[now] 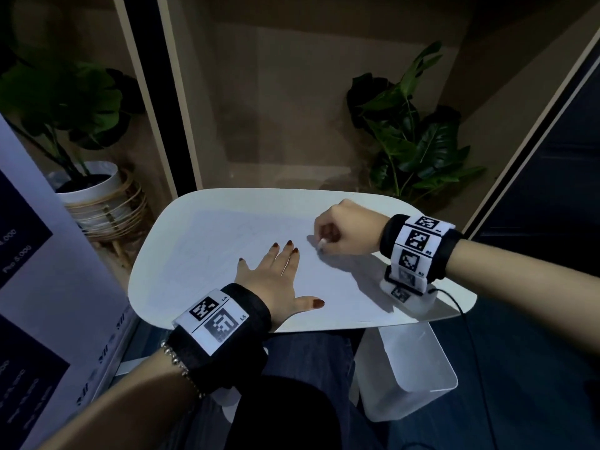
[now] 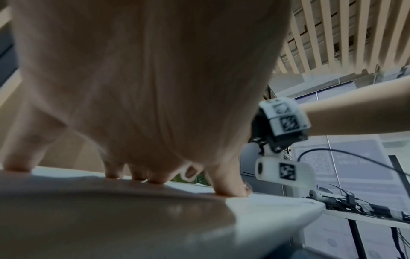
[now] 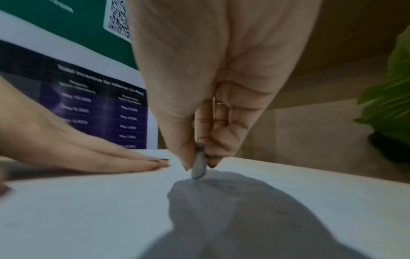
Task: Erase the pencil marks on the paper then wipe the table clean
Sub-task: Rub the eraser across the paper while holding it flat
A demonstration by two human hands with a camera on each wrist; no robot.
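Behind the white table I see two leafy plants; the left one sits in a white pot held by a woven basket stand. On the table lies the paper. My left hand presses it flat, fingers straight and spread. My right hand pinches a small eraser, its tip touching the paper.

Black wristbands with white coded tags

Matt white paper lies on the counter, whose smooth white top shines faintly; left of the counter, a glossy white pot sits in a woven cane stand
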